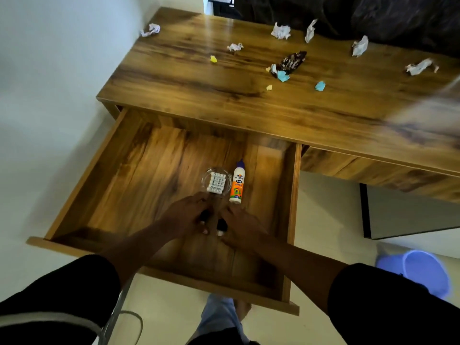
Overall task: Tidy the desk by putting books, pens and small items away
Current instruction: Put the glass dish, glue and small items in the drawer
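Head view: both hands reach into the open drawer (139, 170) of the wooden bench (199, 78). The left hand (186, 215) and right hand (239, 222) each curl round a small dark, white-tipped item (221, 226), close together near the drawer's middle. Just beyond lie a clear dish of white sticks (216, 182) and a glue bottle (237, 183), side by side. Crumpled paper scraps (280, 31) litter the bench top.

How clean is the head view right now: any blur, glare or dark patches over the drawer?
Head view: a motion-blurred smear covers the right edge; window glare washes the desk top; both hands sit in dim drawer light, so the small dark items in their grip are unclear; wide-angle lens bends the edges.
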